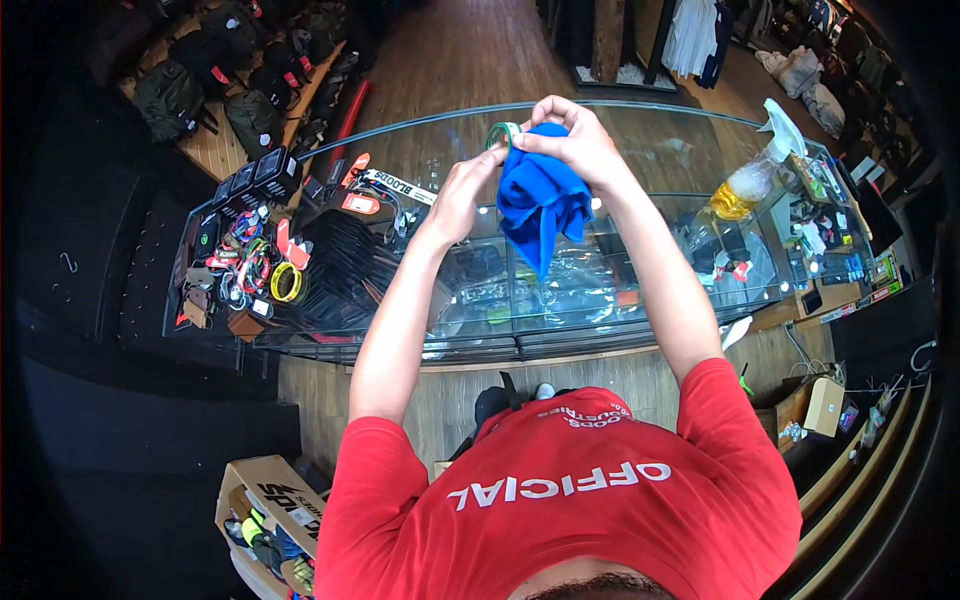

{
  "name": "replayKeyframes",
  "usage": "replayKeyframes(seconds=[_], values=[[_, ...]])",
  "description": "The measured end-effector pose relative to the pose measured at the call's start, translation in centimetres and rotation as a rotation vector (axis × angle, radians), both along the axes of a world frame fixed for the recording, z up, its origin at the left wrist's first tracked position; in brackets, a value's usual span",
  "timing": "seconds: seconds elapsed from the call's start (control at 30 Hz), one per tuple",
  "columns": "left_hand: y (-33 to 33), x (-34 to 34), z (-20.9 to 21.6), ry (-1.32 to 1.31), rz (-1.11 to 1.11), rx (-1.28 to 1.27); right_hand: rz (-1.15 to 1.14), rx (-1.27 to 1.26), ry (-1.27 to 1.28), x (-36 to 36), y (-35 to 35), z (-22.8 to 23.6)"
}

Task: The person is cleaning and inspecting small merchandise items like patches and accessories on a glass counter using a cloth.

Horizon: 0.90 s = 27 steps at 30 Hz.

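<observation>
Above the glass counter, my left hand (pixel 466 190) pinches a green band (pixel 491 138), a ring like a wristband, by its near side. My right hand (pixel 585 145) is closed on a blue cloth (pixel 540 195), which hangs in folds over the counter. The cloth's upper part lies against the band, and my right fingertips come close to the band's right side. How far the cloth covers the band cannot be made out.
A spray bottle (pixel 748 185) with yellow liquid stands on the glass counter (pixel 640 205) at the right. Wristbands and keychains (pixel 250 262) pile up at the left, beside black flat items (pixel 345 270). An open cardboard box (pixel 275 500) sits at the lower left.
</observation>
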<state>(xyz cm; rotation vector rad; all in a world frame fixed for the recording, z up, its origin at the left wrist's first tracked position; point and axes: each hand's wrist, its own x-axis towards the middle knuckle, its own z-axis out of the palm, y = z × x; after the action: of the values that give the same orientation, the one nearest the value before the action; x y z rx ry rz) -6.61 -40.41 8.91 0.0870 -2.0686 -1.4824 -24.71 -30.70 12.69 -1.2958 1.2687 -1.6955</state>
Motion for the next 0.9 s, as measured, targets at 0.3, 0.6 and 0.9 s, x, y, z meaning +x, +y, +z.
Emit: replayKeyframes(seconds=[0.3, 0.6, 0.9], values=[[1.1, -0.7, 1.3, 0.123, -0.295, 0.646, -0.23, -0.061, 0.485, -0.3, 0.9, 0.4], [0.6, -0.2, 0.5, 0.057, -0.38, 0.651, -0.495, -0.398, 0.566, 1.2, 1.1, 2.0], [0.5, -0.2, 1.9, 0.283, -0.326, 0.644, -0.133, -0.05, 0.935, 1.9, 1.0, 0.3]])
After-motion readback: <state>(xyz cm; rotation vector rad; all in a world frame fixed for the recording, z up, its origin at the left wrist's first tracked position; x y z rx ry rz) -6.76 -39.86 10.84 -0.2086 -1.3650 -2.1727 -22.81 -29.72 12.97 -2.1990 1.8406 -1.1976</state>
